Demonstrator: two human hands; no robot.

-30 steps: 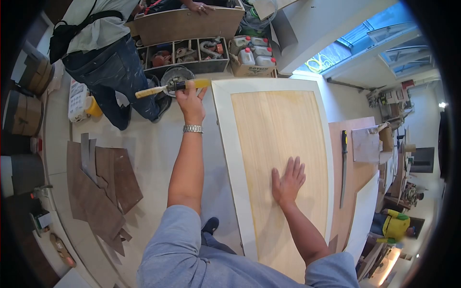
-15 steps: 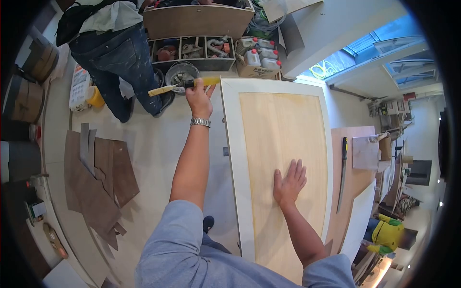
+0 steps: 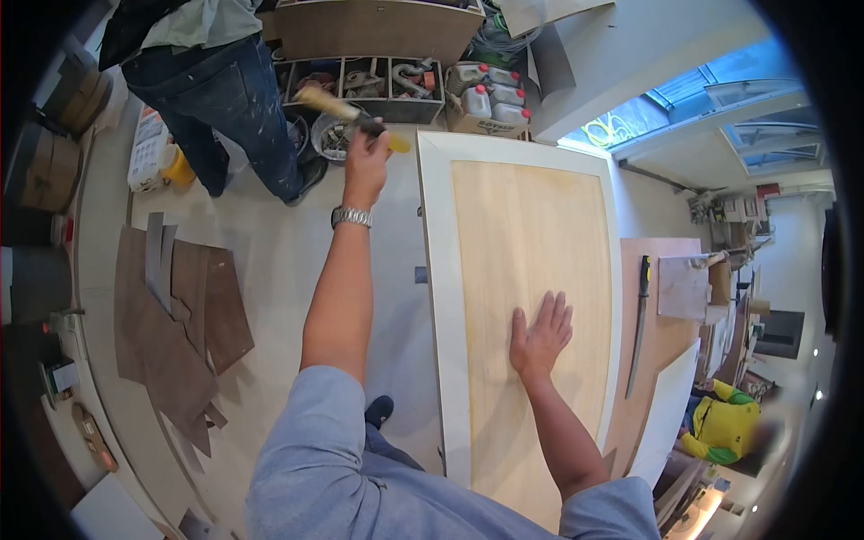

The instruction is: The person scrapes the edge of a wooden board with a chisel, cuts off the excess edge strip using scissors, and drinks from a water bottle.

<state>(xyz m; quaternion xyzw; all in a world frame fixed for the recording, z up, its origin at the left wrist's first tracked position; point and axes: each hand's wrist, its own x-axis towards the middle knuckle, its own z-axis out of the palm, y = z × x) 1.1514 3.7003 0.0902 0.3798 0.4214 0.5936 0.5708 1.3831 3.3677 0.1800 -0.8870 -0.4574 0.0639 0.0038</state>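
the tool [image 3: 333, 104] is up past the far left corner of the panel, in the air near the bucket [image 3: 331, 139]. it has a pale end, a dark middle and a yellow end; it is too blurred to say what kind it is. it looks light and stiff, easy for one hand, and the dark middle seems the place to hold it. the left hand [image 3: 366, 175] has its fingers closed around that part, with a wristwatch [image 3: 351, 216] below.

the panel [image 3: 531, 234], pale wood inside a white frame, looks stiff, broad and fairly heavy, perhaps a bit slick on its face; two opposite frame edges would be the place to take it. the right hand [image 3: 538, 342] lies flat on the wood, fingers apart, gripping nothing.

farther out, a saw [image 3: 639, 324] lies on the brown board [image 3: 670, 241] to the right, thin sheets [image 3: 184, 315] lie on the floor [image 3: 270, 270] to the left, and another person [image 3: 220, 99] stands beyond them.

compared with half a second earlier, the tool has tipped from nearly level to a clear slant, its pale end higher and more smeared. the right hand rests on much the same part of the panel.
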